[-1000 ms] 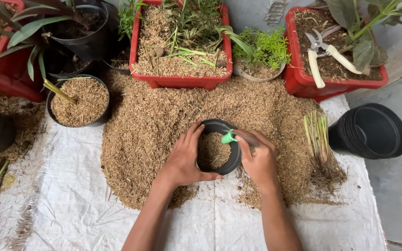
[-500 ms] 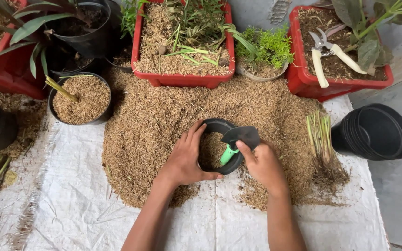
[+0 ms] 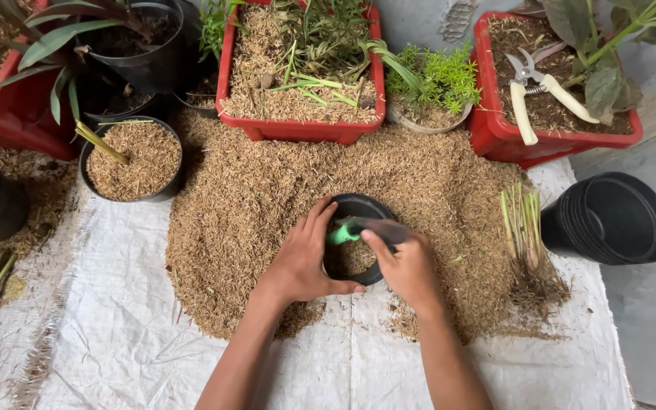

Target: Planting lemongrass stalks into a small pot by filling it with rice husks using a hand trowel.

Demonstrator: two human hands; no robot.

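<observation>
My left hand (image 3: 302,258) grips the left rim of a small black pot (image 3: 358,206) that stands in a wide heap of brown husk (image 3: 267,190) on a white woven sheet (image 3: 130,334). The pot is partly filled with husk. My right hand (image 3: 408,269) holds a small trowel (image 3: 366,228) with a green handle and a dark blade, lying across the pot's mouth, handle pointing left. The blade is blurred.
A husk-filled black pot with a cutting (image 3: 132,159) stands at left. Red planters (image 3: 298,129) line the back; the right one holds pruning shears (image 3: 537,87). Stacked black pots (image 3: 613,216) sit at right, and a bundle of grass cuttings (image 3: 524,228) lies beside the heap.
The trowel has swung from tipped over the pot's right rim to lying across its mouth, handle now to the left. My left hand has kept its hold on the rim.
</observation>
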